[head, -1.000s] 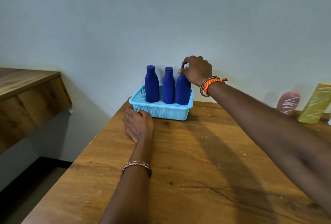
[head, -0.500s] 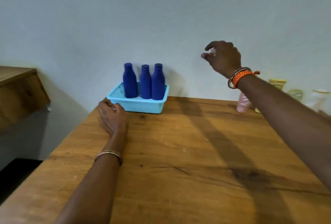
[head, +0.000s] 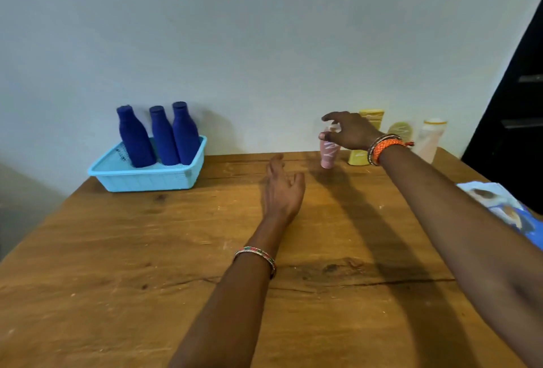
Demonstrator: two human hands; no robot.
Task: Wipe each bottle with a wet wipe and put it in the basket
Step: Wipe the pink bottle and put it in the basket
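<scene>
Three dark blue bottles (head: pixel 163 138) stand upright in the light blue basket (head: pixel 141 173) at the back left of the wooden table (head: pixel 147 250). At the back right stands a pink tube (head: pixel 328 156). My right hand (head: pixel 352 132) is at its top, thumb against its left side and index finger arched over it, fingers spread. My left hand (head: pixel 282 188) hovers over the middle of the table, fingers relaxed and holding nothing.
Behind my right hand stand a yellow tube (head: pixel 357 157), a round yellow container (head: pixel 401 131) and a pale bottle (head: pixel 430 141) along the wall. A blue and white pack (head: pixel 505 206) lies at the table's right edge. A dark opening (head: pixel 514 103) is at the far right.
My right hand let go of the rightmost blue bottle in the basket and swung right to the pink tube. My left hand left the basket's corner and moved to the table's middle.
</scene>
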